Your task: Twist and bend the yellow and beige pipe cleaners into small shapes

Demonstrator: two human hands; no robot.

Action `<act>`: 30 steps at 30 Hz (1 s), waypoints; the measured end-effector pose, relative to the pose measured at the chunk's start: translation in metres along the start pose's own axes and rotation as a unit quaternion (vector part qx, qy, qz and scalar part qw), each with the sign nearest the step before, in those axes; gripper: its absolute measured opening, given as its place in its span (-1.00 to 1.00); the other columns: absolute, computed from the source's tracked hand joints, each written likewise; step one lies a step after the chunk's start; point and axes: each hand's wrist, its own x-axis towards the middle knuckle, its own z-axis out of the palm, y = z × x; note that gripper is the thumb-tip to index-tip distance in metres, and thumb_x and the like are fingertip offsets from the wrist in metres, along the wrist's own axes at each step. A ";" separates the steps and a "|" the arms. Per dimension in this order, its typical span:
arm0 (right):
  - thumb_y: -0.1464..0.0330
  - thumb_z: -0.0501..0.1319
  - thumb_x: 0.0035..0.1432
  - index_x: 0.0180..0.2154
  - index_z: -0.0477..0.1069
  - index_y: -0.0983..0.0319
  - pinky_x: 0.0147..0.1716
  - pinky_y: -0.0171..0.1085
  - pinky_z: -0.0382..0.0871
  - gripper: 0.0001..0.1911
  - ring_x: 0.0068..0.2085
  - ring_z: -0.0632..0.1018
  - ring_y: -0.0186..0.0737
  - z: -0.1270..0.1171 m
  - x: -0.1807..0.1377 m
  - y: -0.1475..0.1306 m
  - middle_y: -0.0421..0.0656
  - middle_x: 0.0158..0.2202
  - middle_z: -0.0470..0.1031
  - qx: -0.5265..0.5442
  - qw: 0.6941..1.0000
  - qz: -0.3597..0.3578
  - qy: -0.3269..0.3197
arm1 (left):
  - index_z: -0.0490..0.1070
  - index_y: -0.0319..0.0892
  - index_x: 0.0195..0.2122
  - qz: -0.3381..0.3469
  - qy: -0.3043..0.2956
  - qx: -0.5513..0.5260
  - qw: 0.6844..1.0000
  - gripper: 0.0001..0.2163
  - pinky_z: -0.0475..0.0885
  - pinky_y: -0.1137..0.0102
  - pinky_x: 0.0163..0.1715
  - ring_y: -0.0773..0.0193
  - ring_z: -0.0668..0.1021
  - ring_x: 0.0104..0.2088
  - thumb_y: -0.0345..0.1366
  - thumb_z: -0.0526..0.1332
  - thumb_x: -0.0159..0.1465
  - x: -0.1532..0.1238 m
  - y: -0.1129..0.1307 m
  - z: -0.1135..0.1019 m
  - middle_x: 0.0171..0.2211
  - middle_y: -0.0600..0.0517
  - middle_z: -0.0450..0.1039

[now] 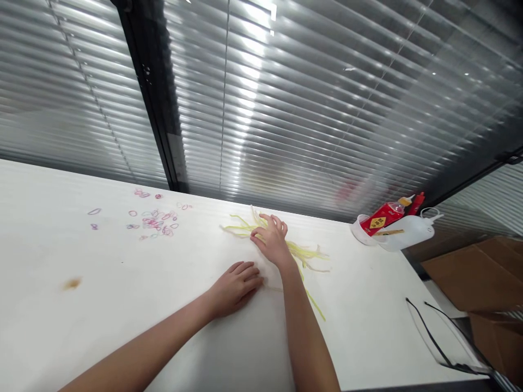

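Note:
A loose bunch of thin yellow-green strands [304, 251] lies on the white table [81, 326] near its far edge. My right hand [272, 238] rests on top of the bunch, fingers spread and pressing down on the strands. My left hand [236, 287] lies flat on the bare table just in front of the bunch, fingers stretched out, holding nothing. One strand [315, 306] trails toward me beside my right forearm.
Several small pink and purple rubber bands [154, 220] are scattered at the far left. A tipped clear container [402, 233] with a red packet [382, 219] lies at the far right. Black cables [431, 337] run near the right edge. Cardboard boxes [478, 272] stand beyond; window blinds [310, 109] stand behind.

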 end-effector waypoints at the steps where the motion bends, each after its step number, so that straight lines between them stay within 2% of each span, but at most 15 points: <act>1: 0.25 0.20 0.14 -0.33 0.48 0.10 0.16 0.12 -0.17 -0.89 0.23 0.07 0.03 -0.006 0.000 0.001 -0.18 0.19 0.19 0.041 0.998 0.010 0.036 | 0.34 -0.07 0.01 -0.003 0.005 0.003 1.000 -0.70 0.25 0.20 0.04 0.12 0.37 0.05 -0.39 -0.01 0.29 0.000 -0.001 0.000 -0.08 -0.06 0.43; 4: 0.25 0.13 0.17 -0.31 0.40 0.16 0.14 -0.02 0.05 -0.85 0.13 0.28 -0.09 -0.026 0.001 0.008 -0.10 0.07 0.34 0.213 0.968 0.017 0.131 | 0.40 -0.09 -0.10 0.001 0.011 0.009 1.000 -0.74 0.30 0.24 -0.04 0.17 0.43 -0.08 -0.43 0.00 0.29 -0.002 -0.003 0.000 -0.21 -0.04 0.46; 7: 0.17 0.09 0.19 -0.28 0.29 0.18 -0.08 -0.10 0.35 -0.78 -0.17 0.51 -0.19 -0.044 -0.001 0.015 -0.08 -0.16 0.46 0.420 0.890 0.060 0.166 | 0.42 -0.09 -0.19 0.002 0.012 0.002 1.000 -0.77 0.29 0.27 -0.06 0.21 0.44 -0.14 -0.42 -0.01 0.30 -0.003 -0.004 0.002 -0.27 -0.02 0.44; 9: 0.14 0.12 0.16 -0.29 0.23 0.17 -0.19 -0.14 0.42 -0.76 -0.35 0.53 -0.28 -0.056 -0.004 0.017 -0.18 -0.32 0.44 0.512 0.829 0.097 0.204 | 0.41 -0.10 -0.22 -0.002 0.008 -0.001 1.000 -0.77 0.29 0.27 -0.05 0.22 0.43 -0.13 -0.43 -0.03 0.31 -0.003 -0.005 0.004 -0.27 -0.02 0.43; 11: 0.14 0.15 0.14 -0.28 0.20 0.13 -0.26 -0.15 0.46 -0.76 -0.45 0.48 -0.36 -0.070 -0.008 0.016 -0.31 -0.44 0.34 0.571 0.776 0.117 0.241 | 0.39 -0.12 -0.23 -0.010 0.007 -0.003 1.000 -0.78 0.29 0.28 -0.05 0.21 0.43 -0.13 -0.45 -0.03 0.30 -0.004 -0.005 0.006 -0.26 -0.03 0.42; 13: 0.15 0.18 0.12 -0.27 0.20 0.10 -0.35 -0.19 0.48 -0.77 -0.56 0.37 -0.44 -0.084 -0.014 0.014 -0.37 -0.50 0.23 0.599 0.748 0.113 0.263 | 0.37 -0.12 -0.21 -0.022 0.012 -0.007 1.000 -0.77 0.29 0.28 -0.06 0.22 0.43 -0.13 -0.47 -0.05 0.30 -0.004 -0.006 0.006 -0.24 -0.03 0.42; 14: 0.16 0.18 0.12 -0.26 0.21 0.09 -0.40 -0.21 0.47 -0.78 -0.59 0.33 -0.46 -0.092 -0.018 0.013 -0.38 -0.51 0.20 0.600 0.745 0.103 0.273 | 0.36 -0.13 -0.21 -0.031 0.019 -0.012 0.999 -0.77 0.30 0.28 -0.07 0.22 0.44 -0.13 -0.47 -0.05 0.30 -0.004 -0.006 0.006 -0.23 -0.03 0.43; 16: 0.17 0.19 0.12 -0.26 0.25 0.10 -0.46 -0.25 0.45 -0.80 -0.60 0.30 -0.46 -0.105 -0.027 0.013 -0.38 -0.53 0.18 0.568 0.763 0.084 0.296 | 0.34 -0.14 -0.20 -0.052 0.047 -0.027 0.997 -0.78 0.31 0.29 -0.08 0.23 0.45 -0.14 -0.46 -0.07 0.31 -0.006 -0.008 0.004 -0.20 -0.03 0.44; 19: 0.21 0.22 0.10 -0.27 0.35 0.15 -0.46 -0.27 0.40 -0.81 -0.57 0.33 -0.42 -0.120 -0.042 0.015 -0.33 -0.53 0.26 0.437 0.832 0.082 0.331 | 0.31 -0.14 -0.20 -0.081 0.119 -0.068 0.987 -0.81 0.34 0.29 -0.10 0.23 0.46 -0.15 -0.43 -0.06 0.32 -0.008 -0.014 0.002 -0.20 -0.06 0.45; 21: 0.24 0.24 0.09 -0.26 0.41 0.18 -0.43 -0.27 0.38 -0.81 -0.52 0.37 -0.38 -0.125 -0.050 0.017 -0.27 -0.48 0.35 0.355 0.871 0.094 0.328 | 0.28 -0.15 -0.19 -0.112 0.175 -0.095 0.974 -0.84 0.36 0.28 -0.10 0.23 0.47 -0.15 -0.41 -0.06 0.32 -0.010 -0.019 0.000 -0.21 -0.07 0.44; 23: 0.24 0.23 0.09 -0.26 0.44 0.19 -0.38 -0.26 0.37 -0.81 -0.43 0.43 -0.31 -0.126 -0.056 0.020 -0.20 -0.40 0.43 0.295 0.902 0.109 0.296 | 0.26 -0.14 -0.17 -0.156 0.223 -0.114 0.955 -0.85 0.37 0.26 -0.11 0.22 0.47 -0.16 -0.37 -0.06 0.32 -0.011 -0.026 -0.001 -0.21 -0.08 0.43; 26: 0.23 0.18 0.14 -0.24 0.46 0.18 -0.27 -0.21 0.36 -0.79 -0.29 0.48 -0.21 -0.125 -0.058 0.026 -0.14 -0.28 0.49 0.224 0.945 0.135 0.197 | 0.25 -0.14 -0.18 -0.207 0.267 -0.123 0.933 -0.86 0.39 0.27 -0.13 0.23 0.47 -0.18 -0.32 -0.06 0.33 -0.012 -0.035 -0.005 -0.22 -0.06 0.41; 28: 0.22 0.15 0.15 -0.18 0.45 0.15 -0.19 -0.16 0.35 -0.76 -0.22 0.48 -0.16 -0.124 -0.057 0.029 -0.13 -0.19 0.49 0.166 0.967 0.150 0.121 | 0.26 -0.14 -0.20 -0.224 0.274 -0.121 0.927 -0.86 0.39 0.29 -0.14 0.23 0.47 -0.19 -0.31 -0.05 0.33 -0.012 -0.040 -0.008 -0.23 -0.05 0.41; 30: 0.22 0.13 0.16 -0.11 0.43 0.12 -0.12 -0.10 0.32 -0.73 -0.14 0.46 -0.12 -0.124 -0.056 0.030 -0.13 -0.10 0.47 0.117 0.977 0.159 0.082 | 0.27 -0.14 -0.22 -0.236 0.269 -0.117 0.926 -0.85 0.39 0.29 -0.15 0.23 0.47 -0.20 -0.30 -0.05 0.33 -0.012 -0.044 -0.010 -0.23 -0.04 0.41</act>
